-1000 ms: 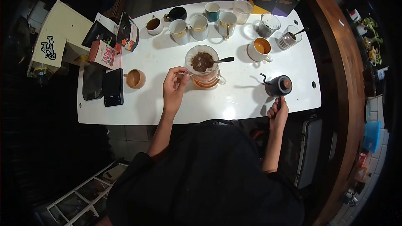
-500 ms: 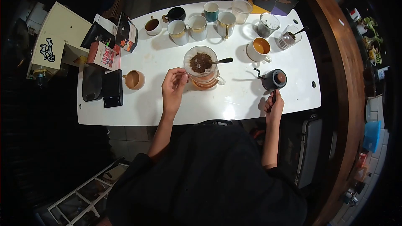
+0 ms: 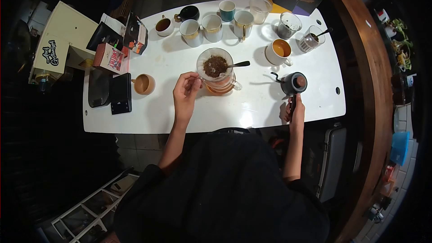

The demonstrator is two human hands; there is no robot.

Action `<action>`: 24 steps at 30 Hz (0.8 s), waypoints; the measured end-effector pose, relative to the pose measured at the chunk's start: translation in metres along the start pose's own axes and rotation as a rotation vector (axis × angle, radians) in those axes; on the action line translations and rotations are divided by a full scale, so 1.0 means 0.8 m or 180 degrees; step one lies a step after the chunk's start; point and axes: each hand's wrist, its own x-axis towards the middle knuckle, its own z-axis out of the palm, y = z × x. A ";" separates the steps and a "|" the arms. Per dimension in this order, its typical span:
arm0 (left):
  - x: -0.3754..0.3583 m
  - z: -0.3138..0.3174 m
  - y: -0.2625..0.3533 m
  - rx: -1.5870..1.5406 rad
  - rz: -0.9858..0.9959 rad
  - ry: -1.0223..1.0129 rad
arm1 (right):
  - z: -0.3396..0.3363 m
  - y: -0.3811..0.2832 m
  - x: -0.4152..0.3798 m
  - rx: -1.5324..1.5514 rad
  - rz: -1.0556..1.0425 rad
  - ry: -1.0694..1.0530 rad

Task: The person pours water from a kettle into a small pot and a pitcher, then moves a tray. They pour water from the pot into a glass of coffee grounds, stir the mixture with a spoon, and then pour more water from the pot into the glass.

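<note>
My left hand point(image 3: 185, 91) pinches the left edge of a clear coffee dripper point(image 3: 202, 59), where its handle appears to be. Wet coffee grounds point(image 3: 215, 65) lie inside on a pale paper filter, with a dark-handled spoon point(image 3: 240, 64) resting in them. Under the dripper stands a glass server point(image 3: 237, 86) holding some brown liquid. To the right, my right hand point(image 3: 297, 109) is wrapped round the handle of a dark gooseneck kettle point(image 3: 288, 86). The kettle's spout points left, toward the dripper, and is apart from it.
Several mugs, including a teal-and-white one point(image 3: 227, 12), line the table's far side. A cup with orange-brown inside point(image 3: 281, 48) stands above the kettle. A tan cup point(image 3: 144, 84) sits beside a black scale point(image 3: 121, 94). Glasses point(image 3: 310, 40) and coffee boxes point(image 3: 297, 0) stand at far right.
The kettle has shifted very slightly up and left, and my right hand has turned so more of the handle shows. My left hand, the dripper and the spoon are nearly unchanged.
</note>
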 end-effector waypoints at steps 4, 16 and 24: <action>-0.002 0.004 0.000 -0.0030 0.0069 0.0064 | -0.006 -0.031 -0.041 -0.3325 -0.1116 0.1500; 0.000 -0.005 -0.019 -0.0087 0.0037 0.0002 | 0.148 -0.089 -0.064 -0.1548 -0.1831 -0.1081; 0.002 -0.003 -0.027 -0.0135 0.0093 -0.0051 | 0.208 -0.095 -0.020 -0.1826 -0.2023 -0.1434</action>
